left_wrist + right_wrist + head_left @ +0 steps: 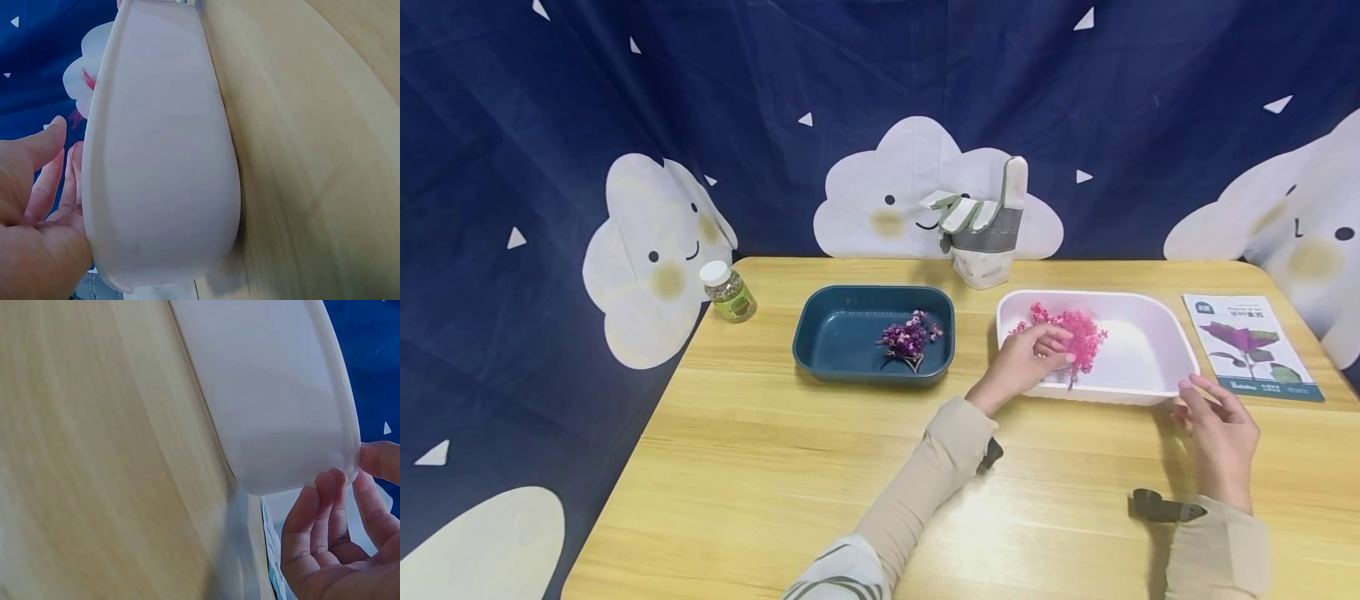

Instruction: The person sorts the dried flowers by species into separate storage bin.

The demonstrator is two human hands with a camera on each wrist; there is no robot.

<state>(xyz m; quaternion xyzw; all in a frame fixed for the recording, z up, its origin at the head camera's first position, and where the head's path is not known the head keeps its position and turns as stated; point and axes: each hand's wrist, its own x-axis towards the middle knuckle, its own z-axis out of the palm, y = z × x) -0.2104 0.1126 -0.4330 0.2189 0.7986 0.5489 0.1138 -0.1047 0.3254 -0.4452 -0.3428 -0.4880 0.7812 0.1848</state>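
Note:
Pink dried flowers (1086, 329) lie in the left part of the white plastic tray (1142, 337). Over the tray's near left rim reaches my left hand (1026, 360), its fingers overlapping the flowers in the head view. In the left wrist view the thumb (51, 139) stands apart from the loosely bent fingers, and nothing shows between them. At the tray's near right corner, my right hand (1223, 433) pinches the rim; in the right wrist view the thumb (380, 459) is on the rim, with fingertips against the outer wall.
Left of the white tray stands a dark teal tray (831, 333) with purple dried flowers (906, 337) in it. A jar with a white lid (730, 292) is at the far left. Behind stands a grey and white glove (988, 233). A plant leaflet (1255, 346) lies at the right.

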